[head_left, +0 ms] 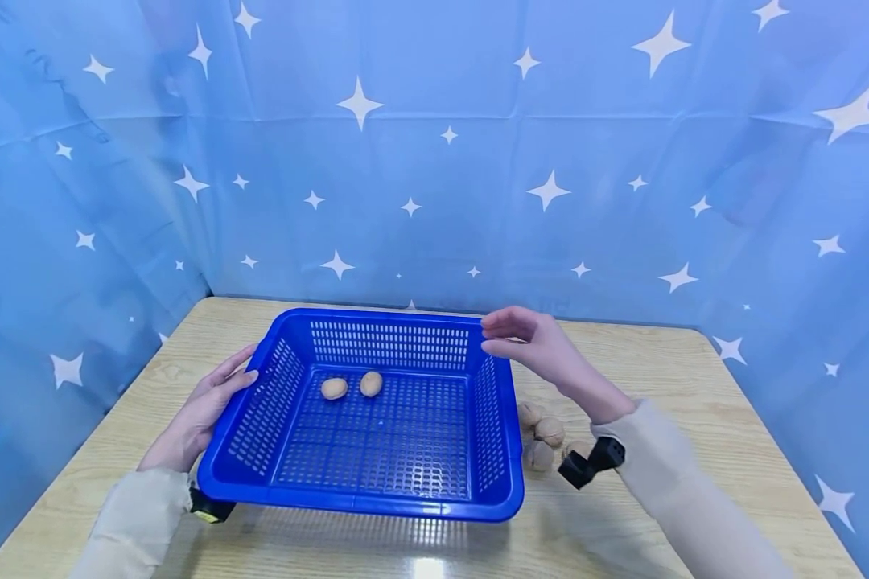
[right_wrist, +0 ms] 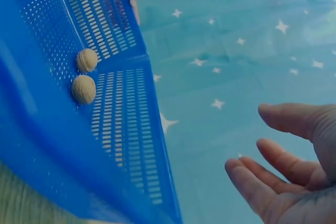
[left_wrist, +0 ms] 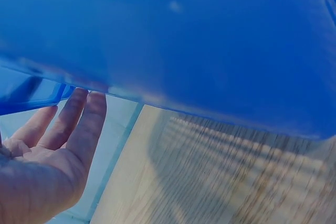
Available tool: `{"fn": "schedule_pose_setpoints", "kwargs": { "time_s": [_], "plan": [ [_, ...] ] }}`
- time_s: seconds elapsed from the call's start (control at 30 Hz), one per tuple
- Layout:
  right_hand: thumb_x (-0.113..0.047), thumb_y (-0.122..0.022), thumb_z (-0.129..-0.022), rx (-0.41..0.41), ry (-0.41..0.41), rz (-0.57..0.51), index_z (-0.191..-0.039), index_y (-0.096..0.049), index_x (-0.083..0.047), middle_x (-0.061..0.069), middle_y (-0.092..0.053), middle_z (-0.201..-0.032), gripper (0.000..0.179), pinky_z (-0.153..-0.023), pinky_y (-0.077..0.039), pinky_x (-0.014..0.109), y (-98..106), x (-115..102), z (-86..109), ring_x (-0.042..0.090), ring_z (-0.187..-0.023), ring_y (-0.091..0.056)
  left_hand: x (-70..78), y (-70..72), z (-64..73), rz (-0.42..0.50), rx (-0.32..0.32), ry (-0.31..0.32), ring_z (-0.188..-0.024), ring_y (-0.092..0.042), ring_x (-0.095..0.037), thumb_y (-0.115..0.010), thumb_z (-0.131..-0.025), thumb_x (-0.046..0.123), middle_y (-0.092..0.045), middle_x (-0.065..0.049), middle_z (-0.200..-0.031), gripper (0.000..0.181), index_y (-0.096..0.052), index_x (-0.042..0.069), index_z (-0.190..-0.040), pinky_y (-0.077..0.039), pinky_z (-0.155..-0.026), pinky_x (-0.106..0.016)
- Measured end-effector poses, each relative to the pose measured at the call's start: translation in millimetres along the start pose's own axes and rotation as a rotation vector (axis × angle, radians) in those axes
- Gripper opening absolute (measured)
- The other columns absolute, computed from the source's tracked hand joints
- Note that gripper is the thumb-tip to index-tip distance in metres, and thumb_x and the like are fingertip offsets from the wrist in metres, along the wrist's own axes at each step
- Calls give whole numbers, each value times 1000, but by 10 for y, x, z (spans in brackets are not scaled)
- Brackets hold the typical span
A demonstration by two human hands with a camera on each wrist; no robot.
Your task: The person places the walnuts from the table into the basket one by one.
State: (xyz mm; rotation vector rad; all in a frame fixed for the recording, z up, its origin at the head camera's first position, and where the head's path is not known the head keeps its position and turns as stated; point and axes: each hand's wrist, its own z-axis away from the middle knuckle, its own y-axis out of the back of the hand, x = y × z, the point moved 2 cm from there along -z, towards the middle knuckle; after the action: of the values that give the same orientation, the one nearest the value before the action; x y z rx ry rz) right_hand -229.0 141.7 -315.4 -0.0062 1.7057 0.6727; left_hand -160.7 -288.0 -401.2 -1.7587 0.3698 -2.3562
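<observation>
A blue plastic basket (head_left: pixel 376 507) with slotted walls seems lifted off the table, its shadow falling below. My left hand (head_left: pixel 206 406) holds its left rim, thumb over the edge and fingers (left_wrist: pixel 86 124) against the outside. Two walnuts (head_left: pixel 371 383) lie on the basket floor, towards the back left; the right wrist view shows their ridged shells (right_wrist: pixel 84 88). Beside the back right corner is my right hand (head_left: pixel 532 342), thumb and fingers apart with nothing between them. In the right wrist view a gap separates this hand (right_wrist: pixel 294 166) from the basket.
Several more walnuts (head_left: pixel 549 432) lie on the wooden table (head_left: pixel 659 386) right of the basket, under my right forearm; the basket wall may hide others. A blue curtain with white stars (head_left: pixel 442 201) hangs behind the table and along its sides.
</observation>
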Motion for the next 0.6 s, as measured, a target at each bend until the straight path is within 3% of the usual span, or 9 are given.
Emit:
{"fn": "schedule_pose_setpoints", "kwargs": {
  "time_s": [0.33,0.6],
  "plan": [
    [-10,-64,-89,49,-7,19,-117,-55,7,21,-60,-114,34,-85,-48,23,207,309,433,34,-109,-56,-24,-14,-13,-10,2,2,-86,-67,-15,-53,-97,20,-66,7,-102,57,-25,25,-146,-55,-70,-32],
    [-12,-64,-89,79,-68,37,-116,-55,8,25,-59,-113,35,-81,-49,19,304,640,758,6,-95,-60,-14,-4,-10,35,-28,-14,-84,-67,-15,-51,-97,16,-66,4,-102,47,-31,26,-139,-56,-68,-31]
  ]
}}
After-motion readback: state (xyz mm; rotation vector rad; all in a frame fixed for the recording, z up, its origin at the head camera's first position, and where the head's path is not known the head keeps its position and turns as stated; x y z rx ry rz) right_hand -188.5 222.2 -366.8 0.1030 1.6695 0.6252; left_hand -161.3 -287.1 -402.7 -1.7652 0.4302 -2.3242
